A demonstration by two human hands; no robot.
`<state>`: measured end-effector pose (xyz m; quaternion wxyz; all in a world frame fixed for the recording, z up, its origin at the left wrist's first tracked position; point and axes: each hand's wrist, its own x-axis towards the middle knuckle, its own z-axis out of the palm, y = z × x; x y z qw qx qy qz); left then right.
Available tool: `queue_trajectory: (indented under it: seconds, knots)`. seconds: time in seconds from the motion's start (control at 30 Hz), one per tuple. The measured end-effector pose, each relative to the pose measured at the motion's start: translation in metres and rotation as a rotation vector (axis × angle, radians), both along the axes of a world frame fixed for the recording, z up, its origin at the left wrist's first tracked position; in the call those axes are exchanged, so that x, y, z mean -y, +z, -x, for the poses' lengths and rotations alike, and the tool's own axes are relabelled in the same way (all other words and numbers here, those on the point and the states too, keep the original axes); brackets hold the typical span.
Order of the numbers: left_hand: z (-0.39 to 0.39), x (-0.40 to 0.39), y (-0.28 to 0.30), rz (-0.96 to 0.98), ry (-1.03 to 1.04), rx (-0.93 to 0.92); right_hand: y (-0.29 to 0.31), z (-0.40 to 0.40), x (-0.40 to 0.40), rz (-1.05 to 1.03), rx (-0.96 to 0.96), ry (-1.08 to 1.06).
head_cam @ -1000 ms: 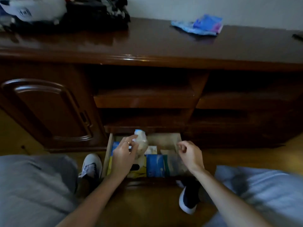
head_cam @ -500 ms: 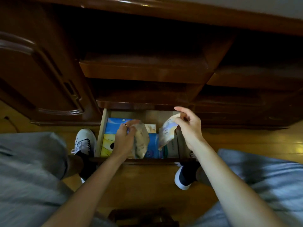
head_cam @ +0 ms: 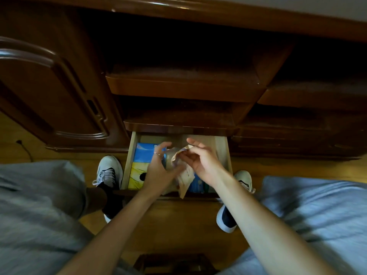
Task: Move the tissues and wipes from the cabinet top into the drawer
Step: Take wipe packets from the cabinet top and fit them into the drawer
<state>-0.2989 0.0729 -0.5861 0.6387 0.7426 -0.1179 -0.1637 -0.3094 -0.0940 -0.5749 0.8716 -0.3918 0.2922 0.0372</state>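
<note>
- Both hands work over the open drawer (head_cam: 222, 153) at the foot of the cabinet (head_cam: 59, 92), so the task looks to be in its placing stage rather than at its start.
- The left hand (head_cam: 158, 171) curls round a pale crinkled pack (head_cam: 170, 157), thumb below and fingers (head_cam: 158, 149) arched over its top; a ring shows on one finger.
- The right hand (head_cam: 202, 163) pinches a beige soft packet (head_cam: 185, 179) near its upper edge; its other fingers are loosely spread. The packet hangs down over the drawer's front, not yet laid flat.
- Both packs are above the drawer, touching or nearly touching each other between the hands; whether either rests on the contents below cannot be told.
- In the drawer already: a blue box (head_cam: 145, 151) at the back left, a yellow box (head_cam: 137, 175) in front of it, and a blue pack (head_cam: 196, 183) partly hidden under the right hand. The right side of the drawer shows bare pale wood.
- Judgement: several items are stowed and two more are about to join them. The cabinet top is almost wholly out of view, so what remains up there cannot be told.
- The shelves (head_cam: 178, 86) above the drawer look dark; nothing can be made out in them.
- The person crouches on a wooden floor (head_cam: 188, 221), shoes either side of the drawer.
</note>
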Motion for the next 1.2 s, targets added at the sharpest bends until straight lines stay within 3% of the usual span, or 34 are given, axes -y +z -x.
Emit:
queue_trajectory:
  seconds: [0.1, 0.17, 0.23, 0.3, 0.37, 0.47, 0.7, 0.8, 0.87, 1.0, 1.13, 1.2]
  knots:
    - [-0.006, -0.005, -0.008, 0.027, 0.122, 0.057, -0.008, -0.007, 0.005, 0.167, 0.023, 0.147]
    - [-0.009, -0.009, -0.015, -0.026, 0.143, 0.079, -0.018, -0.013, 0.023, 0.544, -0.070, 0.256]
    - [-0.011, -0.011, -0.021, -0.068, 0.138, 0.074, -0.038, -0.016, 0.052, 1.050, -0.172, 0.287]
    - [-0.013, -0.011, -0.026, -0.099, 0.143, 0.038, -0.072, -0.016, 0.080, 1.493, -0.315, 0.564]
    - [-0.015, -0.008, -0.031, -0.138, 0.146, 0.004, -0.104, -0.014, 0.093, 1.766, -0.459, 1.008]
    - [-0.015, -0.008, -0.034, -0.184, 0.117, -0.014, -0.139, -0.014, 0.092, 2.012, -0.476, 1.353]
    - [-0.022, -0.006, -0.032, -0.308, 0.157, 0.012, -0.161, -0.016, 0.088, 2.289, -0.363, 1.262]
    - [-0.025, -0.002, -0.029, -0.317, 0.160, -0.020, -0.143, -0.017, 0.099, 2.137, -0.358, 1.256]
    - [-0.026, 0.002, -0.029, -0.311, 0.174, -0.053, -0.115, -0.021, 0.108, 1.856, -0.349, 1.262]
    - [-0.025, 0.010, -0.022, -0.269, 0.217, -0.100, -0.038, -0.023, 0.125, 1.370, -0.252, 1.038]
    - [-0.022, 0.014, -0.018, -0.175, 0.246, -0.161, 0.013, -0.010, 0.133, 1.072, -0.077, 0.876]
    - [-0.021, 0.019, -0.015, -0.176, 0.170, -0.124, 0.021, -0.002, 0.128, 1.053, -0.034, 0.899]
